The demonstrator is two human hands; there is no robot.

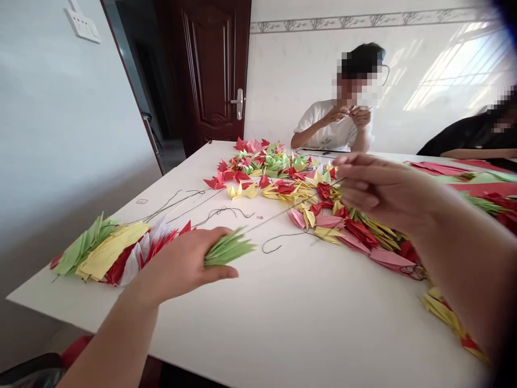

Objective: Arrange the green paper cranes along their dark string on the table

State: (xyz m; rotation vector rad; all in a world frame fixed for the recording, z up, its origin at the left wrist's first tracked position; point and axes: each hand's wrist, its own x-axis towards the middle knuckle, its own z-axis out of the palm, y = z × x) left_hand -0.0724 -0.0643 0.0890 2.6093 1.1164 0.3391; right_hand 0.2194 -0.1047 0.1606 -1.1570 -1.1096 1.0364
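Green folded-paper stack [228, 249] clamped in left hand [183, 267] grip, resting on white tabletop [283, 318], its tips poking out past the fingers. Right hand [379, 188] is raised past the grip, fingers pinched on a thin wire [278, 214]; loose paper pieces [323, 210] lie beneath it.

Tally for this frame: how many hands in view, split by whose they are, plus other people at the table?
Wearer's hands: 2, the left hand holding a green paper bundle, and the right hand
Co-worker's hands: 2
Other people: 2
Total hands: 4
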